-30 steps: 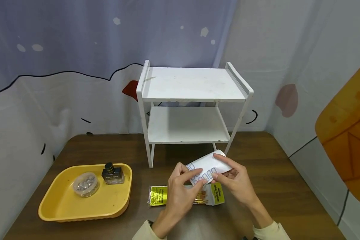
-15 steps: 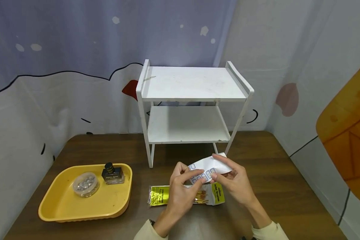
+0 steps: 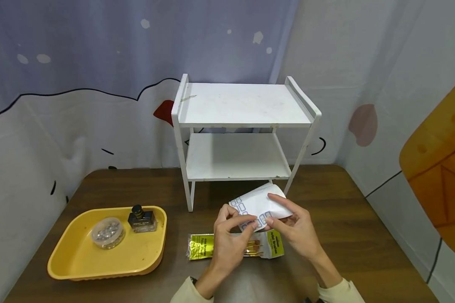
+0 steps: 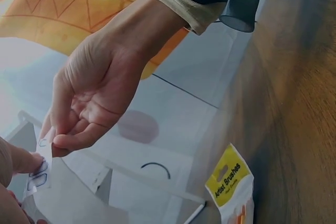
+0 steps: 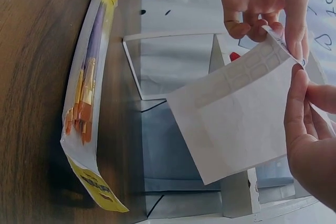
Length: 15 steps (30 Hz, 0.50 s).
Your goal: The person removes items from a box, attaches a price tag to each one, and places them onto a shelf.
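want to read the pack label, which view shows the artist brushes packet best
The right wrist view: the artist brushes packet lies unobstructed, brushes visible, though edge-on. The head view shows it mostly behind both hands. The left wrist view catches only its yellow header, where "Artist Brushes" reads.

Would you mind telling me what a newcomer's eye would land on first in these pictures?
Probably the two hands at the front of the brown table: the left hand and right hand pinch a white sticker sheet between them, above a yellow pack of artist brushes. Behind stands a white two-tier shelf, and at the left a yellow tray holds a small dark bottle and a round clear jar.
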{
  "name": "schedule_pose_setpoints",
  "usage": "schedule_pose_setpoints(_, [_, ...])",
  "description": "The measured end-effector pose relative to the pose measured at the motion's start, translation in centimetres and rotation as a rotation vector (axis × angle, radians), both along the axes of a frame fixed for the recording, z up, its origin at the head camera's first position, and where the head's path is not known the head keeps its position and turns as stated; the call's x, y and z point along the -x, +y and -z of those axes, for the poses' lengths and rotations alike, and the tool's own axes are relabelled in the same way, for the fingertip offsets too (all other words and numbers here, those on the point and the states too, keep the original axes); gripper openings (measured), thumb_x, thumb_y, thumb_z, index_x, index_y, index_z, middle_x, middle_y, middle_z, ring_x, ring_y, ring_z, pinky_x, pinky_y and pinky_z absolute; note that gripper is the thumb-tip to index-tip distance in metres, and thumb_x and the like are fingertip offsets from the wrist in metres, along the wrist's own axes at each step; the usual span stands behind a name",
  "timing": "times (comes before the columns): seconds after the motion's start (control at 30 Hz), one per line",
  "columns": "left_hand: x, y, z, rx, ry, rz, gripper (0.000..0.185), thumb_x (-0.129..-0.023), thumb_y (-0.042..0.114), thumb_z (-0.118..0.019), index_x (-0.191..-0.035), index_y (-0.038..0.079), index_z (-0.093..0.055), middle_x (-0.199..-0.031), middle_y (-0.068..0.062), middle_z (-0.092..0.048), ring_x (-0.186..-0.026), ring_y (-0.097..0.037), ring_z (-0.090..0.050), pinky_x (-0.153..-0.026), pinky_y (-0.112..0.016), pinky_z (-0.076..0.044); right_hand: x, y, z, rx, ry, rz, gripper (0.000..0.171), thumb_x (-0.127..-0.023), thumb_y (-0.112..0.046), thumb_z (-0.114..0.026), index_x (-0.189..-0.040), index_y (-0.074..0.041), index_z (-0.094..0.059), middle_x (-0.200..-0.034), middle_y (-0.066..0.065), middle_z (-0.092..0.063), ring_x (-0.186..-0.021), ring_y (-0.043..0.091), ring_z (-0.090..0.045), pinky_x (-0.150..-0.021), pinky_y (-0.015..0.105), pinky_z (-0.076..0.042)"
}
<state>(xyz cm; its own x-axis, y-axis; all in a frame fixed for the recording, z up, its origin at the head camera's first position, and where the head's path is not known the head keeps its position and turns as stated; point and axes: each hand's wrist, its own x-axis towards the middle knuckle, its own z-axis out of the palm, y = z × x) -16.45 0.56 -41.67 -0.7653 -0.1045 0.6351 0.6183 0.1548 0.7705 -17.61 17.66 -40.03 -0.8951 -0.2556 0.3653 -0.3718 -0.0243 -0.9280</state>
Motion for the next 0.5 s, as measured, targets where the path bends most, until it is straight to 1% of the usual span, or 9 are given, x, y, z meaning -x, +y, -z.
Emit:
schedule_pose_setpoints(0.1, [0.11, -0.02, 0.16, -0.004, -0.001, -0.002, 0.014, -0.065, -0.002, -0.078, -0.075, 0.007, -0.074, -0.071, -0.008, -0.040, -0.069, -0.018, -0.043, -0.059, -0.032, -0.041, 0.03, 0.01, 0.08, -0.013, 0.005, 0.001, 0.052, -0.082, 0.008, -0.061, -0.131, 0.008, -0.043, -0.100, 0.022, -0.054, -0.069, 0.019, -0.067, -0.064, 0.032, -0.056])
schedule_pose_setpoints(0.23, [0.18, -0.07, 0.53, -0.005, -0.032, 0.011, 0.014, -0.068, 0.001, -0.077, -0.074, 0.013, -0.074, -0.073, -0.004, -0.042, -0.071, -0.015, -0.044, -0.060, -0.031, -0.042, 0.10, 0.04, 0.21, -0.025, 0.002, 0.008, 0.052, -0.082, 0.008, -0.061, -0.131, 0.007, -0.044, -0.097, 0.023, -0.055, -0.069, 0.021, -0.067, -0.064, 0.032, -0.056])
schedule_pose_setpoints(0.3, [0.15, -0.08, 0.65, -0.010, -0.048, 0.028, 0.014, -0.069, 0.001, -0.076, -0.074, 0.014, -0.074, -0.073, -0.003, -0.042, -0.071, -0.015, -0.044, -0.061, -0.029, -0.042, 0.10, 0.10, 0.24, -0.032, 0.005, 0.017, 0.052, -0.082, 0.007, -0.061, -0.131, 0.007, -0.044, -0.096, 0.024, -0.056, -0.069, 0.021, -0.067, -0.064, 0.032, -0.056])
schedule_pose_setpoints(0.47, [-0.07, 0.00, 0.71, -0.016, -0.050, 0.054, 0.013, -0.068, -0.001, -0.075, -0.075, 0.010, -0.074, -0.074, -0.004, -0.040, -0.072, -0.015, -0.044, -0.061, -0.023, -0.041, 0.20, 0.27, 0.36, -0.041, 0.024, 0.033, 0.051, -0.082, 0.009, -0.061, -0.129, 0.010, -0.044, -0.093, 0.023, -0.056, -0.068, 0.017, -0.066, -0.062, 0.030, -0.056])
schedule_pose_setpoints(0.5, [-0.12, 0.02, 0.69, -0.020, -0.057, 0.057, 0.013, -0.068, -0.002, -0.074, -0.074, 0.010, -0.074, -0.074, -0.004, -0.040, -0.072, -0.014, -0.044, -0.061, -0.023, -0.042, 0.23, 0.30, 0.39, -0.040, 0.024, 0.032, 0.050, -0.081, 0.009, -0.061, -0.129, 0.010, -0.044, -0.092, 0.022, -0.056, -0.068, 0.016, -0.066, -0.062, 0.029, -0.056])
